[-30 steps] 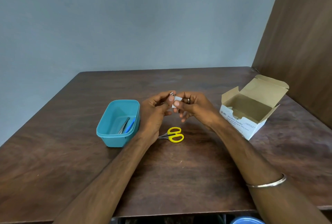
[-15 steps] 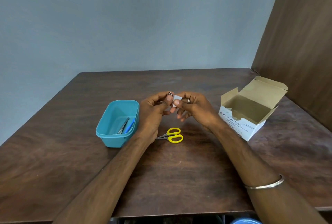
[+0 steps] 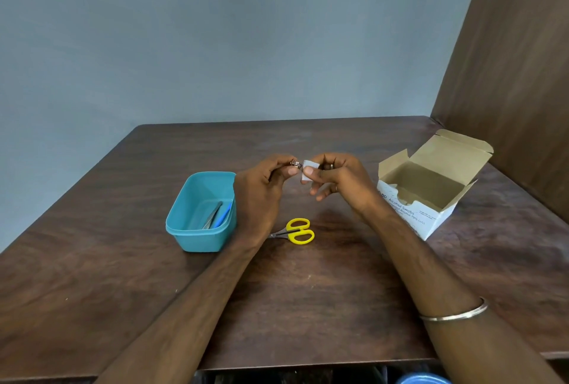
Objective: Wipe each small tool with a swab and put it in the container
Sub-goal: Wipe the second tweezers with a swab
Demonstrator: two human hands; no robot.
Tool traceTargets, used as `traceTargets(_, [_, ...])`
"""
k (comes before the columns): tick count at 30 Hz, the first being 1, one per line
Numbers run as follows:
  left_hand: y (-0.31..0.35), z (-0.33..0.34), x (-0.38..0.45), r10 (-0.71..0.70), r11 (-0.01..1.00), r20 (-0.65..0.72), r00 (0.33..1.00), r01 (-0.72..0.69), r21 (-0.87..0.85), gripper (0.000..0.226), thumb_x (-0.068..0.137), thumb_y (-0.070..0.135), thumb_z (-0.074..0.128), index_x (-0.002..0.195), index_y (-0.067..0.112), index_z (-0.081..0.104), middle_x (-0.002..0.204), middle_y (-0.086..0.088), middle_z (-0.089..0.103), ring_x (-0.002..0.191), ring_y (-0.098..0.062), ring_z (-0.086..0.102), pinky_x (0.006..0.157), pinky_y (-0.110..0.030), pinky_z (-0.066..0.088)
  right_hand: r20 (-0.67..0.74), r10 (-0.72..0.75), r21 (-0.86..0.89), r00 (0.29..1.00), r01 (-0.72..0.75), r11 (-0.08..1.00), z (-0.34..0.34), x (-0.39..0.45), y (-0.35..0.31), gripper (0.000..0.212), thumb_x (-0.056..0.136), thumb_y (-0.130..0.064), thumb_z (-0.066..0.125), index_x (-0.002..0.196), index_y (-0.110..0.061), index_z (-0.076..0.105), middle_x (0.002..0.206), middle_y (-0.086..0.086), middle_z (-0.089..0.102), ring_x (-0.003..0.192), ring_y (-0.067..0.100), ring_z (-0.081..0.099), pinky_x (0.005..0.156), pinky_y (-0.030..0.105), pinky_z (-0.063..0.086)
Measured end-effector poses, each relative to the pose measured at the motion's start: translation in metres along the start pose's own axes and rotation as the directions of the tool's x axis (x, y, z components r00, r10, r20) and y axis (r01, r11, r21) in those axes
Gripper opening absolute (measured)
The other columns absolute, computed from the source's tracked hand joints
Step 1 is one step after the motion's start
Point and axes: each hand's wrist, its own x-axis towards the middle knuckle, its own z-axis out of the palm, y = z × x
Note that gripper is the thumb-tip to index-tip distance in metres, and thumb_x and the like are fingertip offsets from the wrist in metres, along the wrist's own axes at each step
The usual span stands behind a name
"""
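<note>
Though mostly hidden, tool (image 3: pixel 296 163) in left hand (image 3: pixel 261 189).

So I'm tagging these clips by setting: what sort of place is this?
Probably a plain indoor room, with no clear sign of clinic or home: a dark wooden table set in a corner against a bare blue-grey wall and a wood panel, with only an alcohol swab box hinting at hygiene work.

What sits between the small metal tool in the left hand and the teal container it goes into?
Nothing visible. The left hand holds the small metal tool in the air just right of the open teal plastic container; the yellow-handled scissors lie nearer, outside that path.
</note>
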Motion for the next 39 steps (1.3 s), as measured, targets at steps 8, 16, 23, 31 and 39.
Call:
traceTargets(8, [0.0, -0.001, -0.005, 0.209, 0.937, -0.018, 0.978, -0.195, 0.291, 0.013, 0.085, 0.02, 0.074, 0.098, 0.017, 0.077, 0.078, 0.005, 0.075, 0.065, -0.002, 0.057, 0.059, -0.016, 0.04, -0.1, -0.094, 0.045, 0.991, 0.099, 0.994, -0.002, -0.001, -0.004, 0.002, 0.086, -0.006, 0.073, 0.085, -0.005, 0.074, 0.076, 0.012, 0.074, 0.055, 0.026, 0.061, 0.054, 0.031, 0.054])
traceTargets(16, [0.009, 0.004, -0.006, -0.285, 0.957, 0.065, 0.956, 0.288, -0.044, 0.034, 0.087, 0.025, 0.072, 0.121, 0.021, 0.068, 0.074, 0.011, 0.074, 0.07, -0.011, 0.072, 0.067, -0.034, 0.061, -0.194, -0.138, 0.061, 0.971, 0.153, 0.986, -0.003, 0.001, -0.002, 0.005, 0.092, -0.008, 0.068, 0.093, -0.012, 0.071, 0.08, 0.004, 0.073, 0.052, 0.02, 0.059, 0.047, 0.028, 0.051])
traceTargets(23, [0.022, -0.001, -0.002, -0.575, 0.645, 0.279, 0.769, 0.636, -0.423, 0.018, 0.088, 0.01, 0.07, 0.106, 0.009, 0.071, 0.083, -0.018, 0.075, 0.073, -0.031, 0.075, 0.063, -0.033, 0.062, -0.108, -0.131, -0.058, 0.985, 0.126, 0.99, 0.002, -0.001, 0.0, 0.008, 0.086, -0.003, 0.074, 0.09, -0.01, 0.076, 0.074, 0.002, 0.071, 0.049, 0.015, 0.056, 0.049, 0.028, 0.047])
traceTargets(31, [0.024, -0.003, -0.001, -0.566, 0.519, 0.45, 0.691, 0.722, -0.457, 0.011, 0.087, 0.009, 0.069, 0.097, 0.008, 0.072, 0.081, -0.019, 0.074, 0.07, -0.029, 0.074, 0.062, -0.031, 0.061, -0.115, -0.107, -0.019, 0.988, 0.106, 0.994, 0.001, 0.001, 0.002, 0.029, 0.077, -0.002, 0.082, 0.093, -0.013, 0.061, 0.067, -0.004, 0.065, 0.047, 0.017, 0.058, 0.046, 0.028, 0.046])
traceTargets(39, [0.026, -0.009, 0.001, -0.547, 0.544, 0.479, 0.686, 0.727, -0.42, 0.019, 0.089, 0.008, 0.066, 0.107, 0.001, 0.069, 0.077, -0.019, 0.072, 0.063, -0.026, 0.073, 0.057, -0.029, 0.06, -0.148, -0.108, -0.045, 0.983, 0.102, 0.994, 0.0, -0.001, 0.0, 0.013, 0.083, -0.006, 0.078, 0.094, -0.009, 0.073, 0.077, 0.005, 0.072, 0.049, 0.019, 0.06, 0.05, 0.03, 0.047])
